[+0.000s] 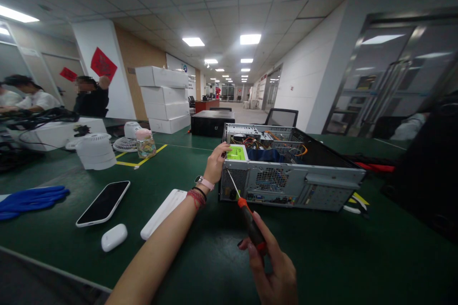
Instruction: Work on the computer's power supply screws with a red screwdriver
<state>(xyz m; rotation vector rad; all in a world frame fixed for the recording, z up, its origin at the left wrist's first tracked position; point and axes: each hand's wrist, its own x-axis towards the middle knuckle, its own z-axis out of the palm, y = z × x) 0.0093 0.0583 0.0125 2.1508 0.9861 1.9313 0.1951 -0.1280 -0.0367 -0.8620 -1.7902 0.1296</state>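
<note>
An open desktop computer case (324,186) lies on its side, its rear panel towards me, with cables and boards showing inside. In its near left corner sits a power supply (236,152) with a bright green label. My left hand (215,162) grips the outer left edge of that power supply, fingers curled over it and partly hidden. Held in my right hand (270,264) is a screwdriver (250,221) with a black and red handle. Its shaft points up and left, and the tip is at the upper left of the rear panel, at what looks like a screw.
Left on the green table (222,257) are a smartphone (103,203), a white earbud case (114,237), a white slab (162,212) and blue gloves (32,200). Further back stand a jar (145,145), white boxes (162,100) and a black case (213,124). People sit at far left.
</note>
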